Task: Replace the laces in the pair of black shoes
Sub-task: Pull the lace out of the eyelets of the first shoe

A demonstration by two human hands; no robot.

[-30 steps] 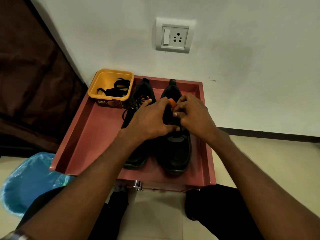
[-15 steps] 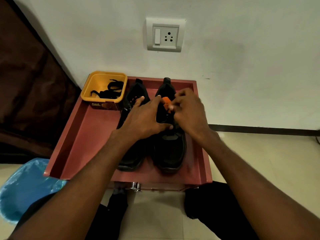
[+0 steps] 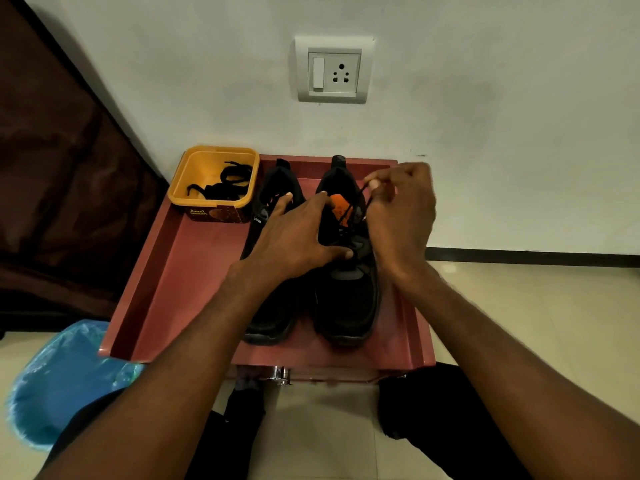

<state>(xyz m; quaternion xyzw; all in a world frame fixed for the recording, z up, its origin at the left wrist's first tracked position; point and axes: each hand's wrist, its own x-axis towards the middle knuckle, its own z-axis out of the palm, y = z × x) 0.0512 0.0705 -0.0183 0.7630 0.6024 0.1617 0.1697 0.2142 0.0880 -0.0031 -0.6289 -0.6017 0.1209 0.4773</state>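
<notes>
2 black shoes stand side by side, toes toward the person, on a red tray: the left shoe (image 3: 273, 306) and the right shoe (image 3: 346, 299), whose orange tongue label shows. A thin black lace (image 3: 353, 209) rises taut from the right shoe's eyelets.

Wall socket (image 3: 334, 70); blue bag (image 3: 65, 379) on floor; dark curtain (image 3: 59, 161).

Black shoes (image 3: 343, 292), orange tongue label (image 3: 341, 206), yellow tub (image 3: 194, 174), reddish-pink tray (image 3: 180, 282).
</notes>
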